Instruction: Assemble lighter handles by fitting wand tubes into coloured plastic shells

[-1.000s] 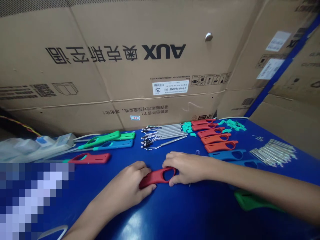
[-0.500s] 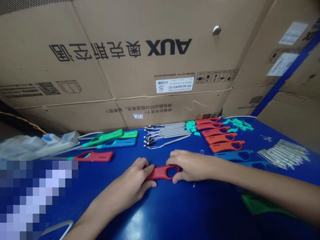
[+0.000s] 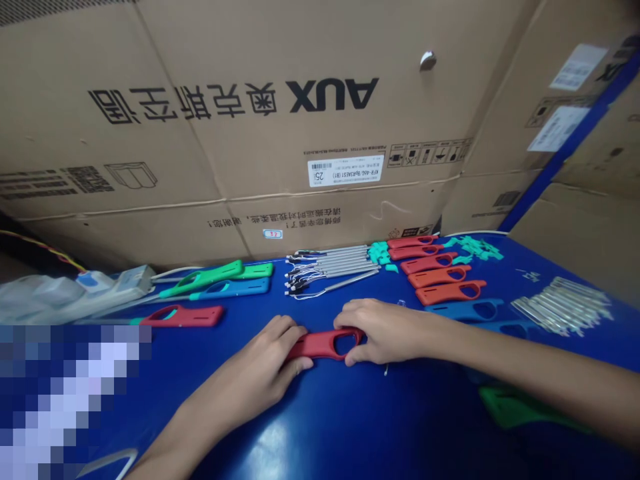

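Near the middle of the table [image 3: 360, 427], the left hand [image 3: 267, 357] pinches the red handle [image 3: 320, 345] by its solid end, at 9 o'clock, while the right hand [image 3: 387, 330] pinches the ring end at 3, probably to keep the piece steady. Beyond it, rods [image 3: 347, 267] lie between 12 and 1, loose handles [image 3: 435, 295] at 2, seemingly grouped by kind for easy reach. Both grips cover the ends. Toward 4, the right forearm [image 3: 500, 353] partly hides a green handle [image 3: 520, 407]; between 8 and 9, pixelated blocks [image 3: 75, 400] mask the view.
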Available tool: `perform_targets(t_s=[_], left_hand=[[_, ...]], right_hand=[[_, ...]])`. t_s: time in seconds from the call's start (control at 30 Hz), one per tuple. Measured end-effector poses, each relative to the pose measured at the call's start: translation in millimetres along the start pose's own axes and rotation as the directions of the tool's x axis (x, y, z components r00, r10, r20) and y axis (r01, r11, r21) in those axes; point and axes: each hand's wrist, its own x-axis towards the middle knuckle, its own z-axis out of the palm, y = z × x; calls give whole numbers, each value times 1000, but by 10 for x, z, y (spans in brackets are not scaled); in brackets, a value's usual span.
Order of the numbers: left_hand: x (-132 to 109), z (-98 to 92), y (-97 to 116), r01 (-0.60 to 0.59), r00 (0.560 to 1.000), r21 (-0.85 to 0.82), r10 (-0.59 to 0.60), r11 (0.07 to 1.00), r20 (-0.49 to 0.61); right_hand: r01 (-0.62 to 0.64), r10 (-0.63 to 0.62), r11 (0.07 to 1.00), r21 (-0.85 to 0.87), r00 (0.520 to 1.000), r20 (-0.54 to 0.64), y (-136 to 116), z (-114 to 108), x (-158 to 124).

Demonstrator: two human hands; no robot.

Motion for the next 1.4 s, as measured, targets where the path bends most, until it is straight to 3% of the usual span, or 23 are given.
perform_targets(t_s=[0.3,0.6,0.83,1.03,1.23,1.4], left_hand=[[33,59,57,-53,998,124,55,991,-8],[24,63,38,-89,995,147,93,985,-24],[43,138,61,-112,987,256,137,960,-80],[58,147,3,-124,987,134,136,983,-85],[51,84,-26,-137,986,9,137,991,-93],[64,92,38,-168,981,5,167,986,-101]], right_hand=[[-63,64,998,-13,996,60,9,-20,57],[90,-88,992,-83,996,29,82,27,10],[104,-108,992,-68,993,-56,74,123,-81],[13,-5,997,73,994,-110,99,162,-109],[-75,82,988,137,996,-47,58,145,-69],[-196,193,954,229,981,35,-25,86,-55]])
